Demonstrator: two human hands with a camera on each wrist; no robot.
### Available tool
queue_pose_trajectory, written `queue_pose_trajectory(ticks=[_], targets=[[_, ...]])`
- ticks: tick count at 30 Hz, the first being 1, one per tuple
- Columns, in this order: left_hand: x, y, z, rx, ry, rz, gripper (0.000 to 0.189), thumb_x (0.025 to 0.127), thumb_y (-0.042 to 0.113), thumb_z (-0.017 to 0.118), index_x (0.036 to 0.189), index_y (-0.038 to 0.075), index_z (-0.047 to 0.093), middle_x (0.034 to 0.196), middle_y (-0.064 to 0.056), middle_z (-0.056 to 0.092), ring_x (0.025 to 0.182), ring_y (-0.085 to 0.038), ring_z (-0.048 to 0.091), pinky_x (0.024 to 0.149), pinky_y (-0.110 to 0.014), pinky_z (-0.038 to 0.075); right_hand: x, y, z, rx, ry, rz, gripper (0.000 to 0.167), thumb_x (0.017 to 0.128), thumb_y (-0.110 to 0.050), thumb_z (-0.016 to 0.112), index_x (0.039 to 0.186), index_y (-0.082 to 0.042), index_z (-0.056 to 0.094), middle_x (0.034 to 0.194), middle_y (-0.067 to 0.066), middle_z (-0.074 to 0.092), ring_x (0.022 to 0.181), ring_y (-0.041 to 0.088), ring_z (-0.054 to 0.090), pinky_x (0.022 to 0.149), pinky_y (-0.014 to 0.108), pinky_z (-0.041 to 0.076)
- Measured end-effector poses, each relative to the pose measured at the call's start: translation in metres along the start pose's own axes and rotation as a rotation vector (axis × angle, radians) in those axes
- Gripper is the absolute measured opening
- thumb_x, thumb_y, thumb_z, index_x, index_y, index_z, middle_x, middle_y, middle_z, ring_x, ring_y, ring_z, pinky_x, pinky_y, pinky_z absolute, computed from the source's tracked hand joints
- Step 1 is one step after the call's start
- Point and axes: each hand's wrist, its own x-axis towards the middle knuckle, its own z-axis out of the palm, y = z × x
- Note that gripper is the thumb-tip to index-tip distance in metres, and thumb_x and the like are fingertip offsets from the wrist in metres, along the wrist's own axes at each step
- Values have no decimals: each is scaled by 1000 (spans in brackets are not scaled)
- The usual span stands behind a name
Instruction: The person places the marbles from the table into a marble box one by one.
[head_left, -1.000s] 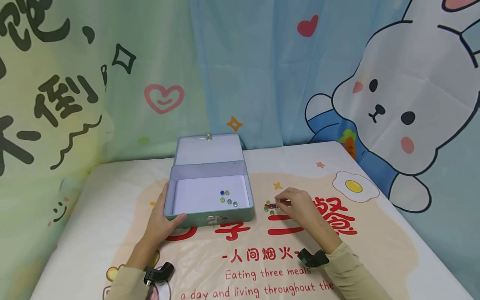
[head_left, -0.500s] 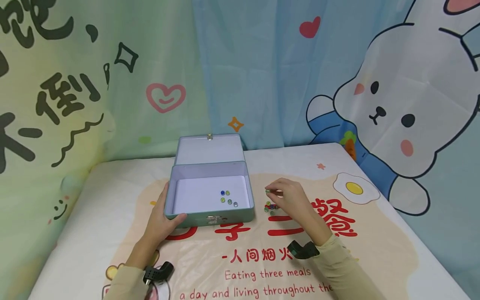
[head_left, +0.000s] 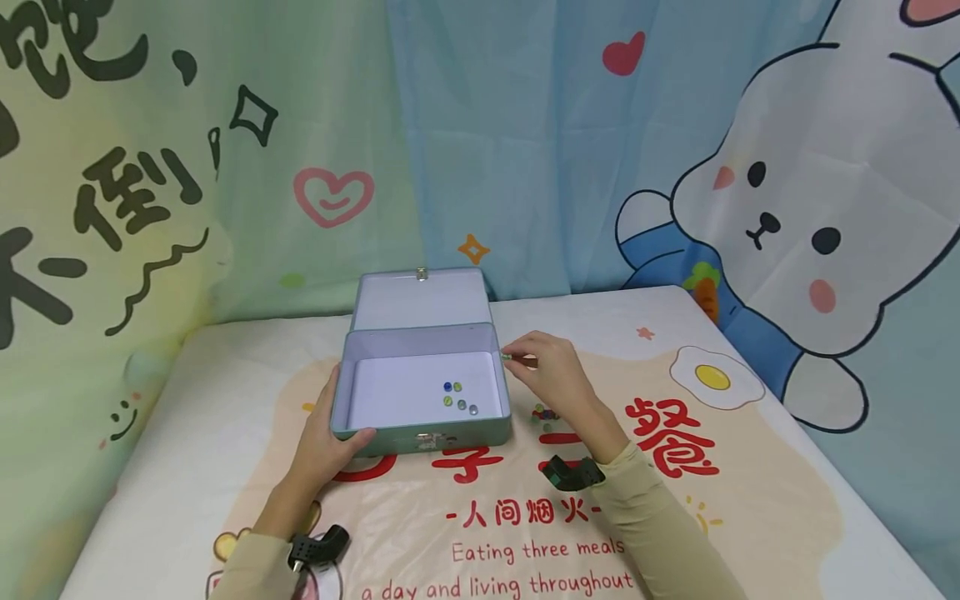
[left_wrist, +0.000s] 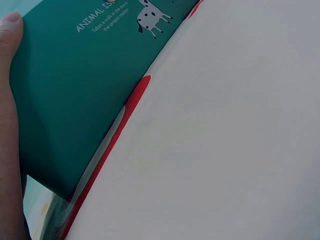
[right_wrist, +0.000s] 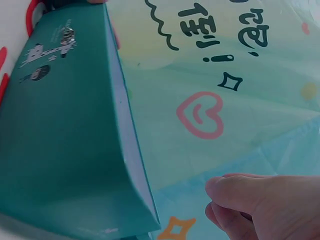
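Note:
A green tin box (head_left: 465, 435) with a pale inside stands on the table, its lid (head_left: 420, 302) raised at the back. My left hand (head_left: 318, 433) grips the box's front left corner, thumb on the front wall and fingers along the side. Several glass marbles, among them a blue marble (head_left: 447, 387), lie on the box floor at the right. Beside the box's right wall, my right hand (head_left: 553, 375) pinches a small greenish marble (head_left: 506, 357), mostly covered by the fingertips. In the right wrist view the hand's thumb and finger meet, and the marble is hidden.
More marbles (head_left: 545, 413) lie in a small cluster on the printed tablecloth (head_left: 525, 533), right of the box and partly below my right forearm. A printed curtain (head_left: 495, 150) hangs directly behind the table.
My right hand has lifted from the marble cluster with a marble and moved left and away from me, to the box's right wall. My left hand stays on the box.

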Motion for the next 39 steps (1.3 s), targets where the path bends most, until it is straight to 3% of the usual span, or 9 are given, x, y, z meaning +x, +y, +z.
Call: queue_pose_trajectory(ticks=[16, 25, 33, 39], targets=[[1, -1, -2, -16, 4, 2, 106, 73, 28, 75, 154, 29, 6, 156, -13, 23, 132, -38, 36, 100, -62, 33, 30, -5, 18, 117, 62, 9, 18, 82, -11, 73, 99, -6, 74, 96, 6, 70, 88, 17, 68, 76, 28, 56], [0, 0, 0, -16, -2, 1, 107, 72, 27, 75, 154, 26, 6, 156, -14, 22, 133, -37, 35, 100, -61, 33, 36, -10, 44, 271, 74, 151, 16, 84, -18, 71, 99, -10, 73, 96, 5, 70, 89, 18, 68, 77, 32, 55], [1, 0, 0, -3, -1, -3, 106, 72, 30, 75, 154, 22, 8, 155, -15, 24, 130, -37, 37, 99, -62, 34, 32, -17, 61, 249, 49, 158, 14, 83, -16, 73, 96, -11, 74, 94, 3, 71, 88, 17, 68, 74, 30, 56], [1, -2, 1, -3, 0, -6, 106, 72, 29, 74, 154, 28, 7, 156, -12, 24, 132, -36, 37, 101, -61, 33, 31, -23, 67, 176, 19, 78, 13, 82, -11, 72, 95, -7, 74, 92, 5, 70, 85, 16, 67, 76, 28, 56]])
